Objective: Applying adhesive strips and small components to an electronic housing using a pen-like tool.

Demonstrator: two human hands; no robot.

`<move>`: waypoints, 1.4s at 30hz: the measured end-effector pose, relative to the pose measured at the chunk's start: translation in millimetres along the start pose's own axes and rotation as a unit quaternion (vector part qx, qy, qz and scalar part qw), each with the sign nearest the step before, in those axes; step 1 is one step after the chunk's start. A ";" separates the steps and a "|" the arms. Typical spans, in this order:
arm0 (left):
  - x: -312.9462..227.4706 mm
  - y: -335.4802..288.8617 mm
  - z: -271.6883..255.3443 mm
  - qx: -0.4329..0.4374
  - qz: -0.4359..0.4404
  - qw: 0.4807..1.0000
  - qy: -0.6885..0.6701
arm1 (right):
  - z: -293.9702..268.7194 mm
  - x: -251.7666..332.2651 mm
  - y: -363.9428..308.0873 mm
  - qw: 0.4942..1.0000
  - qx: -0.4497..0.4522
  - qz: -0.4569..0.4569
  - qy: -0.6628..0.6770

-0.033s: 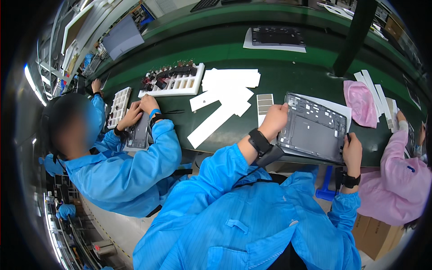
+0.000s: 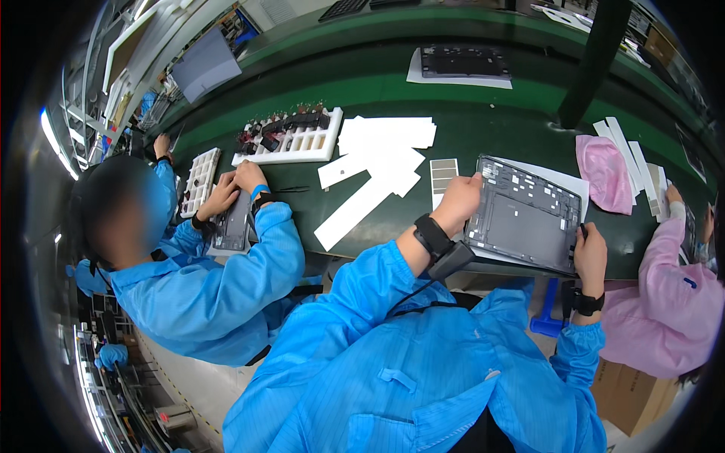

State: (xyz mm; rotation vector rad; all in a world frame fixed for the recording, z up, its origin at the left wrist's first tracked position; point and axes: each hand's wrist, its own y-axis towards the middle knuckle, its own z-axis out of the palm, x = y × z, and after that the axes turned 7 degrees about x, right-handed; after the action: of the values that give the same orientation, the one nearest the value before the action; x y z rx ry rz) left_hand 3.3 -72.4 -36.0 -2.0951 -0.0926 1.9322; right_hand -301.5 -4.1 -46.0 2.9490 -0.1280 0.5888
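Tilted at the table's front edge is a dark grey laptop cover, its inner side facing up, with small white patches along its upper part. My left hand closes around the cover's left edge, thumb on top. At the lower right corner, my right hand grips the other side with curled fingers; a small dark bit shows at its fingertips, too small to name. A white sheet lies under the cover. Beside my left hand rests a card with grey-beige rectangular pieces.
White paper strips lie left of centre, near a white foam tray with small dark parts. Another cover sits at the back. A pink cloth and a green post stand right. Co-workers in blue and pink flank me.
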 end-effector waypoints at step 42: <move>-213.4 502.3 61.0 0.005 0.499 0.743 0.445 | 0.9 26.2 15.7 0.996 -0.057 -0.050 0.049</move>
State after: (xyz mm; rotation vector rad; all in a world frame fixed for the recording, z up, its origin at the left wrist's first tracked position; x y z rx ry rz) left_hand -151.7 -593.8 39.3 -3.1118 1.4828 0.9000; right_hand -278.8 -21.2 -35.0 2.7922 -0.0036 0.6860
